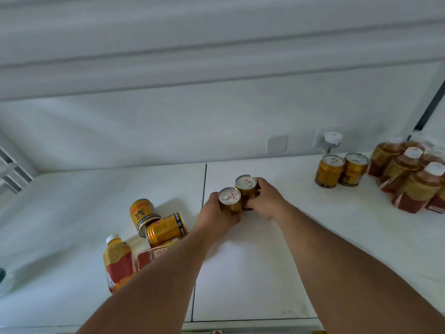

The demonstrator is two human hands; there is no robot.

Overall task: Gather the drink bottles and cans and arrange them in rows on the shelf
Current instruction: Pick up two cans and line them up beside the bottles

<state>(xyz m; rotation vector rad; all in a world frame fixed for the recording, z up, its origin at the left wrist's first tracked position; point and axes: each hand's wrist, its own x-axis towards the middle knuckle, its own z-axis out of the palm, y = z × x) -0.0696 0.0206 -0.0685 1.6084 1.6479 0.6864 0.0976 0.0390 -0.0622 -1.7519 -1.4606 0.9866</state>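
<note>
My left hand (218, 213) grips an upright gold can (230, 201) and my right hand (267, 198) grips a second gold can (246, 186) just behind it; the two cans touch, over the middle of the white shelf top (252, 261). Two gold cans (342, 169) stand side by side at the back right. Beside them stand several tea bottles (414, 174) with white caps in a group. At the left, two gold cans (156, 222) lie tipped over, with a tea bottle (118, 259) and another bottle (150, 256) lying next to them, partly hidden by my left forearm.
A white wall rises behind the surface, with a blank wall plate (277, 143) and a socket holding a white plug (331, 139). A seam (203, 184) splits the surface into two panels. A dark green object (2, 273) shows at the far left edge.
</note>
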